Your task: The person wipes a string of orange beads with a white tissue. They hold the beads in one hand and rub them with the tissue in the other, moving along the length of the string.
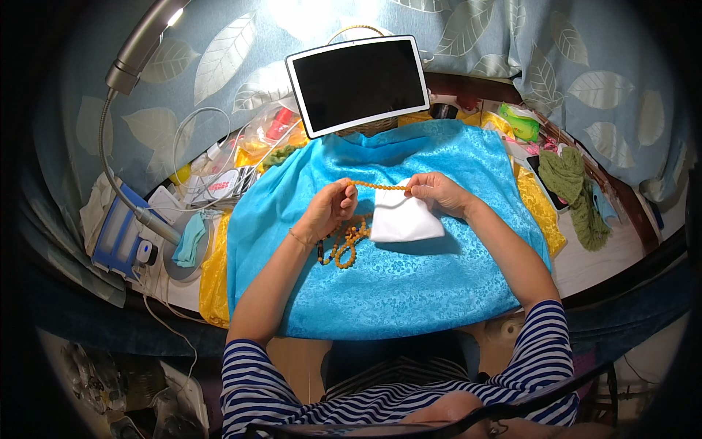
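A strand of small amber-coloured beads [379, 186] is stretched between my two hands. My left hand [332, 204] pinches its left end between thumb and fingers. At the other end, my right hand [436, 192] grips the strand together with a white cloth [408, 217] that hangs below it. More of the beads lie in loops [346, 249] on the blue brocade cloth [384, 296], beneath my left hand. A few darker beads show at the left side of that heap. Whether the heap joins the held strand is hidden behind my left hand.
A tablet [359, 85] with a dark screen stands at the back. On the left, a gooseneck lamp [123, 77] rises from a round base [192, 271] beside loose cables. A green knitted piece [567, 181] partly covers a phone [543, 175] at right. Yellow cloth [216, 280] shows beneath the blue one.
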`<state>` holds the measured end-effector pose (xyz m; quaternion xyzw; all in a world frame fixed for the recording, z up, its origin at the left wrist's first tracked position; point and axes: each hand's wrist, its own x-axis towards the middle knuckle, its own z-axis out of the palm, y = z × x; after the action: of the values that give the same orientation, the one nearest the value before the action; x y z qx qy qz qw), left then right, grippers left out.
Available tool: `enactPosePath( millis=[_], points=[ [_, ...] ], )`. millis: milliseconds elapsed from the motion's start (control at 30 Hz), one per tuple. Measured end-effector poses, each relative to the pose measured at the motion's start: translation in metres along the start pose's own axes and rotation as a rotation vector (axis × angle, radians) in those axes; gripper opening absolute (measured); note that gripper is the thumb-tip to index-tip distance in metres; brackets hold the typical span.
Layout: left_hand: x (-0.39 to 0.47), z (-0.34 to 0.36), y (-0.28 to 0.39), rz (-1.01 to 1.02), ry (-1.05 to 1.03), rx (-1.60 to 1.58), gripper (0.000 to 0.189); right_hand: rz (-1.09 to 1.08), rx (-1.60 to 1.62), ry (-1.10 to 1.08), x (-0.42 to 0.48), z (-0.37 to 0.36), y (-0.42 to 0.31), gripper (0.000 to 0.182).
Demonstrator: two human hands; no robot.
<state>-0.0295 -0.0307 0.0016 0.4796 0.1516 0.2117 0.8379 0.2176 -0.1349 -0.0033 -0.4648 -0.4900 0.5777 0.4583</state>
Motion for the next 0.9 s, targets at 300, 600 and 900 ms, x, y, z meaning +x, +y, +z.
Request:
enactPosePath(
  millis=[300, 600, 900],
  points=[
    [-0.001, 0.007, -0.002, 0.05, 0.007, 0.114, 0.025, -0.014, 0.029, -0.03, 0.006, -0.013, 0.015, 0.031],
    [0.001, -0.002, 0.0, -0.024, -0.018, 0.0, 0.024, 0.009, 0.013, -0.012, 0.003, -0.004, 0.002, 0.023],
    [0.0, 0.002, -0.003, 0.042, 0.024, 0.137, 0.026, -0.032, 0.025, -0.027, 0.007, -0.014, 0.016, 0.032]
  ],
)
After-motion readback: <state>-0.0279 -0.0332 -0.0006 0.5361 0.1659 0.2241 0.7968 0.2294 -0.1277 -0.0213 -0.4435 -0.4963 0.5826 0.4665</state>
